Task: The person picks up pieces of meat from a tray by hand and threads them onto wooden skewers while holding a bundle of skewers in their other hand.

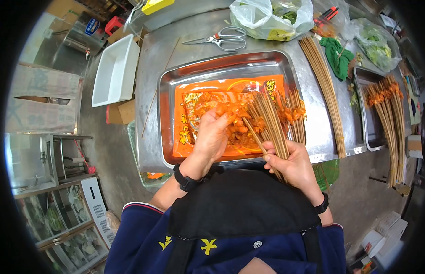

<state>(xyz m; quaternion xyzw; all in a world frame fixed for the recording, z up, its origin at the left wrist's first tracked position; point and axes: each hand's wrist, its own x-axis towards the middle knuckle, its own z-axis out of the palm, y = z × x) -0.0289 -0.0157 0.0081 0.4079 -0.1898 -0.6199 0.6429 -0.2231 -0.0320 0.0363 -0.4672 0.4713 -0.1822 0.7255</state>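
A metal tray [221, 64] lies before me, with an orange printed bag [182, 109] in it. Red-sauced meat pieces [240, 137] are heaped on the bag. My left hand [210, 139] is closed, thumb and fingers pinching a piece of the meat near the tip of one bamboo skewer. In my right hand [292, 166] is a bundle of bamboo skewers [276, 130], some with meat at their far ends; one skewer stands apart, angled toward my left hand. More loaded skewers [294, 116] rest at the tray's right side.
Scissors [217, 38] lie behind the tray, near a plastic bag of greens [271, 20]. To the right are a long bundle of bare skewers [323, 91], a green cloth [336, 57] and a second tray [371, 132] bearing loaded skewers [391, 132]. A white tub [114, 68] stands left.
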